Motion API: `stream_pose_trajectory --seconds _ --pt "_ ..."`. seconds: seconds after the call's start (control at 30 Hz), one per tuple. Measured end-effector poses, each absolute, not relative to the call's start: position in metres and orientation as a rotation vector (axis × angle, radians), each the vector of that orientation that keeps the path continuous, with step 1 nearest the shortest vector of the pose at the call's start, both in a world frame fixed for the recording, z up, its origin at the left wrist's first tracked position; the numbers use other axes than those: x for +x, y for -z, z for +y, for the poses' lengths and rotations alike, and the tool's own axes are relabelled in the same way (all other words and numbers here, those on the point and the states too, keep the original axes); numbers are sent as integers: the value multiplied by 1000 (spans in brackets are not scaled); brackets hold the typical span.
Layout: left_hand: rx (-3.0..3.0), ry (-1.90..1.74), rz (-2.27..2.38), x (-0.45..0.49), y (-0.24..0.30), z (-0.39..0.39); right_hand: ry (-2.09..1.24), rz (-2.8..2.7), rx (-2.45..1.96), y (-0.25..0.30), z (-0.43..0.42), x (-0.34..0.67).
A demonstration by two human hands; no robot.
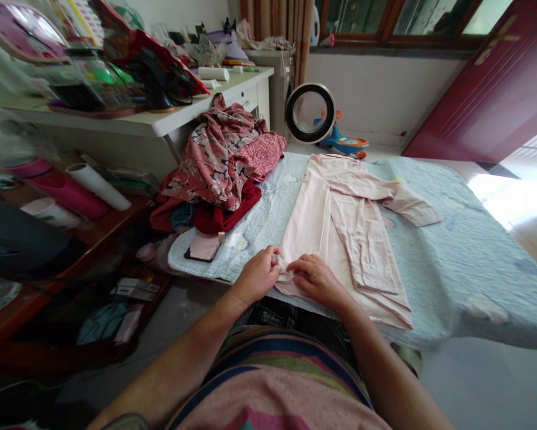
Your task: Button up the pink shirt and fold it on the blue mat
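A pale pink garment [340,221] lies flat on a light blue quilt [465,251], one sleeve folded across it and the other stretching right. My left hand [258,276] is closed in a pinch on the garment's near left corner at the quilt's front edge. Right beside it, my right hand [315,276] rests on the same hem with its fingers curled and pressing the cloth.
A heap of red and floral clothes [223,167] sits on the quilt's left end, with a pink phone-like object [203,246] by it. A cluttered white desk [178,116] stands behind. A round fan [310,112] and toy [342,143] are on the floor.
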State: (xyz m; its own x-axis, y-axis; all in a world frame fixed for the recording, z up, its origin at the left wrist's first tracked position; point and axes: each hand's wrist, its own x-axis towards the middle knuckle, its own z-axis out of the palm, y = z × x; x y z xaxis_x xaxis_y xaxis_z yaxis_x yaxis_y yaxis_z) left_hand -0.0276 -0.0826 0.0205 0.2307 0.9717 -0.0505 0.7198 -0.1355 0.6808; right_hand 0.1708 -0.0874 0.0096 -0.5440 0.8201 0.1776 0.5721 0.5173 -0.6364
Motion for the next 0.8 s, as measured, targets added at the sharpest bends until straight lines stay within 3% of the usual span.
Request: stream_pose_trajectory --seconds 0.3,0.63,0.8 --pt "1908 -579 1395 -34 -19 -86 -684 -2392 -1090 -6 -88 173" --pt "2224 -266 1340 -49 -32 -88 -827 -2284 -1070 -8 -88 177" --pt "1994 -410 1500 -45 -35 -87 -800 -2221 -1124 -8 -88 173"
